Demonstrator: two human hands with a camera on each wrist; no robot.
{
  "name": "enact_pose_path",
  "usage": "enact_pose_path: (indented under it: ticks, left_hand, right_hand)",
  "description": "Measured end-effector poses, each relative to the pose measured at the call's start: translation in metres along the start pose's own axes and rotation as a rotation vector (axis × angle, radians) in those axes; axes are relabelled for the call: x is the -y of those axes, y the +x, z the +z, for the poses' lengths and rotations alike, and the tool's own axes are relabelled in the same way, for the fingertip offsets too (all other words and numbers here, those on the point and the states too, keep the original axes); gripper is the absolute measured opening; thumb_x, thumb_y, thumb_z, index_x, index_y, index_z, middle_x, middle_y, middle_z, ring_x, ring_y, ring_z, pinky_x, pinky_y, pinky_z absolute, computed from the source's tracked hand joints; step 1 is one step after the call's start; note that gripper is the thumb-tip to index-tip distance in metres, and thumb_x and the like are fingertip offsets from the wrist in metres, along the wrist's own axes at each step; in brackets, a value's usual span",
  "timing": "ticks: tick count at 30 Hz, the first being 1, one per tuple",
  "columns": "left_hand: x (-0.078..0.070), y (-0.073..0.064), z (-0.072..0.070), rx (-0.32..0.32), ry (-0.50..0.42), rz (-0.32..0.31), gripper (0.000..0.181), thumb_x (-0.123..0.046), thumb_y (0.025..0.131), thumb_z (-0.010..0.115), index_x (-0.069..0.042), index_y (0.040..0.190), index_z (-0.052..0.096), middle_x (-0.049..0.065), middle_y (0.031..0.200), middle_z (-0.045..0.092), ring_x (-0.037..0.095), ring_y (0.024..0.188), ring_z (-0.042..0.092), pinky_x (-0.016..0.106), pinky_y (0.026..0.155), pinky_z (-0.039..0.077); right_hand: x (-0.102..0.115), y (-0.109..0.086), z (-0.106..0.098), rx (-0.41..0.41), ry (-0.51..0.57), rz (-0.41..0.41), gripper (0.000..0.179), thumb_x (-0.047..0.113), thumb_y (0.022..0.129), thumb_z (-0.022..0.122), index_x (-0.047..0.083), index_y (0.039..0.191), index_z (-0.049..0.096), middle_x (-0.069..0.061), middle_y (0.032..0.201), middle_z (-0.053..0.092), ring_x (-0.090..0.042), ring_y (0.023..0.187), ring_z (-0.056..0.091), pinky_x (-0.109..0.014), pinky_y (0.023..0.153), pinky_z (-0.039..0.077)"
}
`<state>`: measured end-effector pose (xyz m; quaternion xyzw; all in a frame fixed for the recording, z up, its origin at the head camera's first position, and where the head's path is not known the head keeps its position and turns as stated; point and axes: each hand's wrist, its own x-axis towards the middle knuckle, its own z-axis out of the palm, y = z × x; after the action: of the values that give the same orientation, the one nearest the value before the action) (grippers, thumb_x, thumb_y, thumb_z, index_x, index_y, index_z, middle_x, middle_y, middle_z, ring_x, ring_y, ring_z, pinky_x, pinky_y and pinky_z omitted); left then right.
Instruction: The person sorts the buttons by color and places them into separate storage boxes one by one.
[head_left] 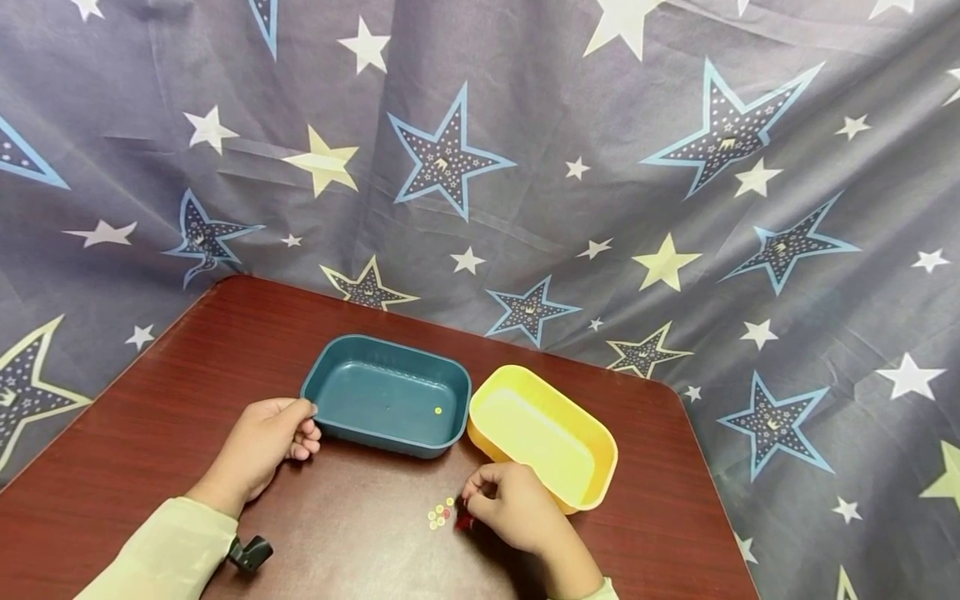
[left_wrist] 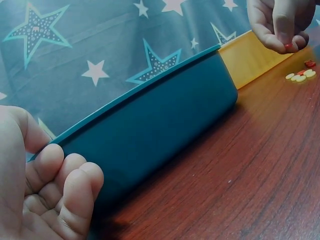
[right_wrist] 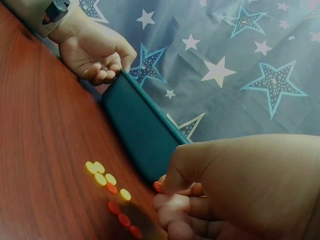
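My left hand [head_left: 258, 446] pinches the left rim of a teal plastic tray [head_left: 375, 437], its thumb over the edge. Between the thumb and forefinger of my right hand [head_left: 517, 510] is a small red button [right_wrist: 158, 187], held a little above the table beside the yellow tray [head_left: 594, 487]. Below that hand, several yellow buttons [right_wrist: 100, 179] and a few red buttons [right_wrist: 124, 219] lie loose on the wood. One yellow button [head_left: 438, 410] rests inside the teal tray, towards its right end. No buttons show inside the yellow tray.
Both trays stand side by side on a reddish-brown wooden table [head_left: 187, 375], their near corners close together. A grey curtain [head_left: 540, 225] printed with stars hangs right behind the table's far edge. A black band piece [head_left: 251, 552] sits at the left wrist.
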<state>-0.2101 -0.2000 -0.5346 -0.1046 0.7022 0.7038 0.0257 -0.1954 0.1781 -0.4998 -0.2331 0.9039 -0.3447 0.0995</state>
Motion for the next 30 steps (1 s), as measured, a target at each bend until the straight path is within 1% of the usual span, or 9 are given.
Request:
enact_pose_path:
  ticks: [6,12,15,19,25,30]
  left_hand:
    - [0.000,0.001,0.000,0.007,-0.004,0.001,0.025,-0.017,0.100,0.057,0.007,0.096,0.067,0.004,0.074,0.068,0.013,0.063,0.069,0.030,0.057,0.063]
    - [0.002,0.002,-0.001,0.007,-0.003,0.001,0.024,-0.016,0.100,0.057,0.006,0.095,0.066,0.003,0.073,0.068,0.014,0.063,0.069,0.030,0.057,0.063]
    - [0.003,0.003,-0.001,0.006,0.005,0.000,0.025,-0.016,0.099,0.056,0.007,0.094,0.066,0.003,0.073,0.068,0.014,0.062,0.070,0.031,0.058,0.063]
    - [0.004,0.003,0.000,0.000,0.014,0.003,0.026,-0.016,0.098,0.057,0.007,0.093,0.067,0.004,0.073,0.069,0.015,0.062,0.070,0.031,0.058,0.063]
    - [0.005,0.003,0.000,0.000,0.010,0.003,0.025,-0.016,0.098,0.057,0.007,0.092,0.067,0.004,0.072,0.068,0.015,0.062,0.069,0.031,0.057,0.063]
    - [0.006,0.003,-0.001,0.004,0.007,0.003,0.024,-0.015,0.098,0.056,0.006,0.091,0.067,0.004,0.072,0.068,0.015,0.062,0.069,0.031,0.057,0.063]
  right_hand:
    - [0.009,-0.001,-0.009,0.005,0.015,0.004,0.013,0.011,0.088,0.072,0.022,0.082,0.075,0.015,0.070,0.065,0.001,0.061,0.057,-0.017,0.057,0.050]
    - [0.014,0.000,-0.017,0.014,0.071,0.031,0.014,0.010,0.089,0.071,0.021,0.083,0.075,0.011,0.069,0.065,-0.001,0.054,0.058,-0.021,0.052,0.054]
    - [0.014,0.001,-0.024,0.008,0.069,0.043,0.015,0.010,0.091,0.070,0.022,0.084,0.075,0.011,0.068,0.065,-0.002,0.054,0.059,-0.022,0.051,0.054]
    - [0.013,0.004,-0.034,-0.002,0.058,0.054,0.014,0.011,0.093,0.070,0.022,0.086,0.076,0.010,0.070,0.065,-0.004,0.055,0.060,-0.023,0.052,0.055]
    - [0.012,0.011,-0.054,-0.004,0.069,0.072,0.012,0.010,0.095,0.068,0.017,0.090,0.077,0.006,0.074,0.069,-0.013,0.058,0.065,-0.027,0.057,0.060]
    - [0.010,0.019,-0.073,-0.002,0.069,0.092,0.012,0.010,0.095,0.067,0.015,0.090,0.077,0.002,0.073,0.068,-0.014,0.059,0.064,-0.025,0.054,0.056]
